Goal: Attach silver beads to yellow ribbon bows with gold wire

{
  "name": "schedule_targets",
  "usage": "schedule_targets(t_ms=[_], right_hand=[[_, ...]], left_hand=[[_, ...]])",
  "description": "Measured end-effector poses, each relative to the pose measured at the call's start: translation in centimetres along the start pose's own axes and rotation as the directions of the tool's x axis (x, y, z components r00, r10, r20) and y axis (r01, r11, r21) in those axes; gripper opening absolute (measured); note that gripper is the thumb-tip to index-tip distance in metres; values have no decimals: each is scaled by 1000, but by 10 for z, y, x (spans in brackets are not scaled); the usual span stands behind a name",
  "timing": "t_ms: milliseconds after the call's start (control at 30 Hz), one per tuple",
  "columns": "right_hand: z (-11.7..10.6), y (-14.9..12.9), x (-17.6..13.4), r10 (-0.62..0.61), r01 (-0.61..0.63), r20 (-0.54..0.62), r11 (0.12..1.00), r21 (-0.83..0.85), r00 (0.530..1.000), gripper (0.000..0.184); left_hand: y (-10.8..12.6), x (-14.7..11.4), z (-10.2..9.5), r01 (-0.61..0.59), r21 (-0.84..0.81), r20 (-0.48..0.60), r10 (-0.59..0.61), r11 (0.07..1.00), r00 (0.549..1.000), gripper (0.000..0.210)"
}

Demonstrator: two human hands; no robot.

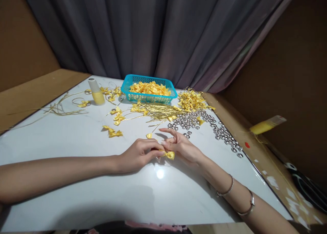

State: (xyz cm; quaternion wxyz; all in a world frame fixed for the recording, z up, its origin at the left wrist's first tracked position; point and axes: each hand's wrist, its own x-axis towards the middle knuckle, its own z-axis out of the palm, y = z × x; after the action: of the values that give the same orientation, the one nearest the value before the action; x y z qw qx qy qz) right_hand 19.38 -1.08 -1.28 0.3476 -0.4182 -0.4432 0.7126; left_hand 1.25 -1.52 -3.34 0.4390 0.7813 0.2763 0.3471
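Observation:
Low over the front middle of the white board, my left hand (143, 154) pinches a small yellow ribbon bow (169, 155) between thumb and forefinger. Right beside it, my right hand (182, 147) has its thumb and a finger pressed together, with another finger stretched out. Whatever that pinch holds is hidden or too thin to see. One loose yellow bow piece (149, 136) lies just beyond the hands. More yellow bows (114, 133) rest on the board to the left.
A blue basket (149, 99) heaped with yellow bows stands at the back. Near it are gold cords (160, 111), a pile of bows (192, 100), silver bells or beads (187, 121) and a bottle with yellow contents (97, 93). Scissors (305, 186) lie at the right.

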Motion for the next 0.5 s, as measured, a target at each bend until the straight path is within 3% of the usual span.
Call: schedule_targets(t_ms=[133,200,333,500], right_hand=[[1,1,1,7,-7,-21,1000,18,1000,69],[-2,0,2,13,-13,-27,1000,6,1000,66],[-15,-8,9,-41,39,-147,999,-15,988,57],[-46,-23,17,-234,246,-366,969,-15,901,57]], left_hand=[[1,-1,0,-50,33,-10,50,998,999,16],[3,-3,0,-134,45,24,133,990,991,16],[8,-8,2,-354,38,168,344,934,924,17],[15,-9,-1,-402,53,162,390,914,907,16]])
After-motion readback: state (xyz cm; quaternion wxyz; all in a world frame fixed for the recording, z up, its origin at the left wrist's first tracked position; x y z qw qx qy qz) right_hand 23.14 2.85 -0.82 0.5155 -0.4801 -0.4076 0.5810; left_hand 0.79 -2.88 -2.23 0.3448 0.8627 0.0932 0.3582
